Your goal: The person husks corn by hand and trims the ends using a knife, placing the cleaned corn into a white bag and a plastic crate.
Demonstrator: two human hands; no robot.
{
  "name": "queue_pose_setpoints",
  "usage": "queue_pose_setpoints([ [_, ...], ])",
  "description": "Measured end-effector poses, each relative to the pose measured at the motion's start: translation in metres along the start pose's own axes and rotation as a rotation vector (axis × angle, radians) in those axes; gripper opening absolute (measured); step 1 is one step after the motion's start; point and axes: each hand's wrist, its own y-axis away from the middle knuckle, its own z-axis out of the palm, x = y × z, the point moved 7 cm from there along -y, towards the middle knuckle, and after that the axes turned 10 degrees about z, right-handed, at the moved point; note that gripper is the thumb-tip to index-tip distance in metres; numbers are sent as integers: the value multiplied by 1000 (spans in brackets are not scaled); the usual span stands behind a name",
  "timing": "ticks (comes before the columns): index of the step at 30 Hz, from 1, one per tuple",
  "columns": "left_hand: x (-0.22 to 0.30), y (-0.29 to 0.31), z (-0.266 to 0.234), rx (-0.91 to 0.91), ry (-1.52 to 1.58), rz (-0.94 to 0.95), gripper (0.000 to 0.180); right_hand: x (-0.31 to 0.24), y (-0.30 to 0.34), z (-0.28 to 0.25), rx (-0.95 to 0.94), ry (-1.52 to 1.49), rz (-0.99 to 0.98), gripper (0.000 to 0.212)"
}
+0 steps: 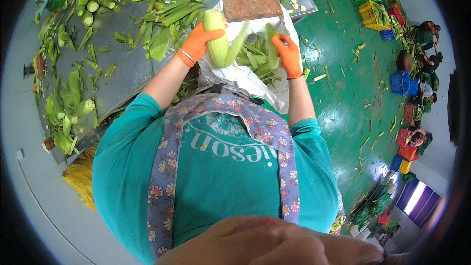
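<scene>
Our L orange-gloved hand (198,39) is clamped round a pale-green, part-peeled corn ear (216,39) btwn 11 & 12 o'clock; our R orange-gloved hand (288,55), apart at 1, pinches a long green husk strip (271,46). Red-brown rect. brick (252,7) at 12; grey metal table (126,66) at 10.

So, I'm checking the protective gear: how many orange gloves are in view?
2: one on the left hand, around a corn ear; one on the right hand, holding a husk leaf. The distant workers are too small to check; others may be hidden.
</scene>
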Motion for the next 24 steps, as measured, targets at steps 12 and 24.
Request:
queue_pose_setpoints([
  [12,-37,-5,-53,176,518,155,46,5,35,49,-248,-745,41,22],
  [24,2,41,14,-110,303,-102,47,40,53,71,-516,-508,147,62],
])
